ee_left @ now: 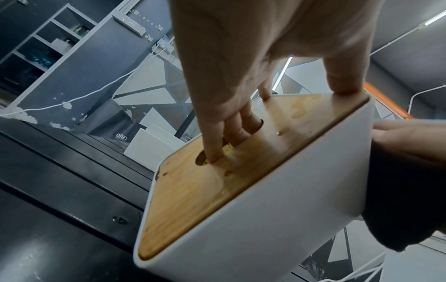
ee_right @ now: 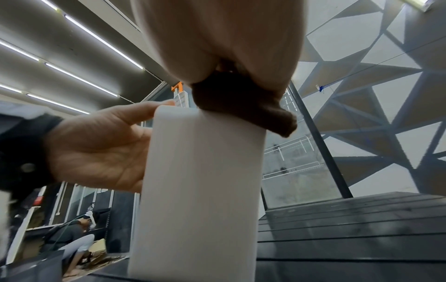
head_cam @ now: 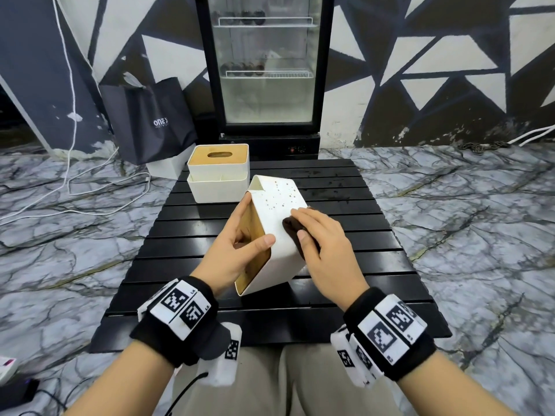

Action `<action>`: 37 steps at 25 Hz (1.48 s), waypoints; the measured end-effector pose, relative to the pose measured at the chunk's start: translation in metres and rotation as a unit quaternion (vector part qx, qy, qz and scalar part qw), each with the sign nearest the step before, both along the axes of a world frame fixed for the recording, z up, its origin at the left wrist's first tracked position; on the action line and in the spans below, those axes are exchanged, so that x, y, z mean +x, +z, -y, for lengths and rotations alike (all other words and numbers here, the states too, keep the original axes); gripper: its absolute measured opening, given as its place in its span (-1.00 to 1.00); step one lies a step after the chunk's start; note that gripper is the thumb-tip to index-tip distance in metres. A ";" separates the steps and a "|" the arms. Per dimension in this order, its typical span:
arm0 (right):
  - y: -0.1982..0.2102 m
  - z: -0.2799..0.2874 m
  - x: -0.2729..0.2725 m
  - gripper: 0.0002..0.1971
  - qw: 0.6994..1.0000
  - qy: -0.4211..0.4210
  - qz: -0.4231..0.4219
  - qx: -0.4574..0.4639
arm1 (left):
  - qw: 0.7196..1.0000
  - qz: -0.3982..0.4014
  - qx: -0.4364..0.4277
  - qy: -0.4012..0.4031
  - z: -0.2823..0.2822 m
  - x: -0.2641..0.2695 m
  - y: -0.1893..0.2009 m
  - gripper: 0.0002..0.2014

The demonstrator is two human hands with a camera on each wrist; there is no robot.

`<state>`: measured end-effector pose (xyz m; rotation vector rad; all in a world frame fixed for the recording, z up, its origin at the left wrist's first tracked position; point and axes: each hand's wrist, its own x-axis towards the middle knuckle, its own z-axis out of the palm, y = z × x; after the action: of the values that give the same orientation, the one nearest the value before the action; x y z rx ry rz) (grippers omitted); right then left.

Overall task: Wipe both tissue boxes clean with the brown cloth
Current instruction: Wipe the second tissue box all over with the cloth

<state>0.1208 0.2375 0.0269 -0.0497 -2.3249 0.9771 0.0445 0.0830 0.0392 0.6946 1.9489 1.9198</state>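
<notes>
A white tissue box (head_cam: 280, 223) with a wooden lid (ee_left: 217, 171) stands tipped on its side above the black slatted table (head_cam: 345, 265). Brown specks dot its upward face. My left hand (head_cam: 240, 244) grips it, several fingers hooked into the lid's slot (ee_left: 231, 141) and the thumb over the edge. My right hand (head_cam: 324, 244) presses the bunched brown cloth (head_cam: 292, 228) against the white face; in the right wrist view the brown cloth (ee_right: 243, 106) sits on the box's upper edge (ee_right: 205, 171). A second white tissue box (head_cam: 217, 175) with a wooden lid stands upright at the table's far left.
Behind the table stands a glass-door fridge (head_cam: 267, 70). A dark paper bag (head_cam: 147, 118) and white cables (head_cam: 90, 187) lie on the marble floor to the left. Another person (ee_right: 72, 244) crouches far off in the right wrist view.
</notes>
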 end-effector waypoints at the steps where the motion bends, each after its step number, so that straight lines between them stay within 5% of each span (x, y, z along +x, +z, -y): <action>1: 0.002 -0.002 -0.004 -0.60 1.000 -0.010 0.011 0.001 | 1.000 0.002 0.004 0.002 -0.001 0.000 0.000 -0.28; 20: 0.006 0.024 0.008 -0.61 0.999 0.030 0.010 -0.003 | 1.000 -0.007 -0.021 0.004 0.002 0.003 0.007 -0.18; 28: 0.013 0.000 -0.008 -0.66 0.999 -0.014 0.030 -0.018 | 0.998 -0.037 -0.059 -0.013 -0.004 0.006 0.009 -0.19; 37: 0.000 -0.012 0.011 -0.63 0.999 0.030 0.000 -0.021 | 0.998 -0.038 -0.044 -0.017 -0.009 0.009 0.007 -0.14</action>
<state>0.1314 0.2494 0.0270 0.0034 -2.3180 1.0559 0.0538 0.0918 0.0460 0.7800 2.0399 1.8003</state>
